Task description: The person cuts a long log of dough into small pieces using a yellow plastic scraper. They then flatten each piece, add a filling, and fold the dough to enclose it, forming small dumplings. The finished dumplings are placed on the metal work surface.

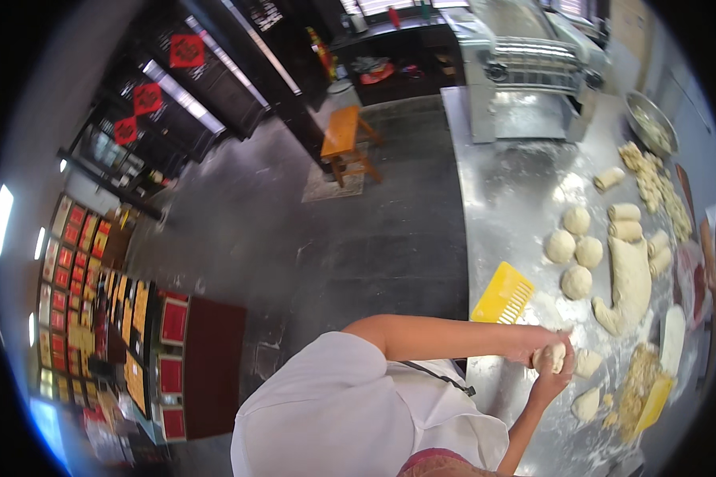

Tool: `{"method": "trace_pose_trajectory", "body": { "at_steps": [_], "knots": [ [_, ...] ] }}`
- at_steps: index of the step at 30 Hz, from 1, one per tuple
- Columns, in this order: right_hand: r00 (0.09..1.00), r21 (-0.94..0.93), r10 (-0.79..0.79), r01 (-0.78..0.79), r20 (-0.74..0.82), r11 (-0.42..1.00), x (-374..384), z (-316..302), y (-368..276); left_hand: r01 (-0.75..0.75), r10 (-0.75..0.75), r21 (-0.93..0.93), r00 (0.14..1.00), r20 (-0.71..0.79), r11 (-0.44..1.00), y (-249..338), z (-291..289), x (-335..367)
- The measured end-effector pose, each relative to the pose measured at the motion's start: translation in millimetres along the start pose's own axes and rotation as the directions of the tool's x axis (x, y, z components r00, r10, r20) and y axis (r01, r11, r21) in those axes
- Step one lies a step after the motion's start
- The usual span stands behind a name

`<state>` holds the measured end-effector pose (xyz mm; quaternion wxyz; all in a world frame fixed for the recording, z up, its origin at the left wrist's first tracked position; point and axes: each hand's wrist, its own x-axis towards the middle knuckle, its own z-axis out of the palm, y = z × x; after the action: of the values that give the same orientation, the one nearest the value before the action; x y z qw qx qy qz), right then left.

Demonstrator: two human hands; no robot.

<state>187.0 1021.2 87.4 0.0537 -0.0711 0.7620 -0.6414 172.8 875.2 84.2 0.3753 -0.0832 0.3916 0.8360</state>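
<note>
My left hand (pixel 536 342) and my right hand (pixel 546 386) meet over the near part of the steel table, both closed around a small pale lump of dough (pixel 550 359). Fingers partly cover the lump. Just beyond it lies a small dough piece (pixel 588 363), with a flattened dough piece (pixel 586 404) to its right. A yellow slotted scraper (pixel 503 292) rests at the table edge beside my left forearm. Several round dough balls (pixel 576 282) sit farther left, next to a long thick strip of dough (pixel 630 278).
A crumbly yellowish heap (pixel 643 378) holds another yellow scraper (pixel 655 403), near a pale flat blade-shaped tool (pixel 672 340). Dough rolls (pixel 624 212), dough chunks (pixel 652 176) and a metal bowl (pixel 651 125) line the far side. A roller machine (pixel 533 71) and wooden stool (pixel 342 133) stand leftward.
</note>
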Motion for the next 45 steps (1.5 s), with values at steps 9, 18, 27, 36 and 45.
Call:
{"method": "trace_pose_trajectory", "body": {
  "at_steps": [9,18,27,36,45],
  "knots": [
    [0.856,-0.063,-0.078,0.052,-0.512,0.997,6,13,7,-0.101,0.053,-0.365,0.989,-0.139,0.926,-45,3,34],
    [0.987,-0.181,0.033,-0.062,-0.16,0.982,-6,20,-47,0.294,-0.317,-0.17,0.939,-0.132,0.941,15,-13,-5],
    [0.654,0.112,0.305,-0.321,-0.692,0.941,-27,90,-4,0.402,-0.399,-0.261,0.914,0.066,0.878,9,-36,-26],
    [0.861,-0.244,0.04,-0.188,-0.507,0.952,-13,36,-12,0.335,-0.375,-0.242,0.916,-0.144,0.911,4,-27,12],
    [0.969,-0.171,0.061,-0.104,-0.239,0.98,39,-25,37,0.093,-0.139,-0.18,0.954,-0.266,0.979,16,-22,75]
  ]
}}
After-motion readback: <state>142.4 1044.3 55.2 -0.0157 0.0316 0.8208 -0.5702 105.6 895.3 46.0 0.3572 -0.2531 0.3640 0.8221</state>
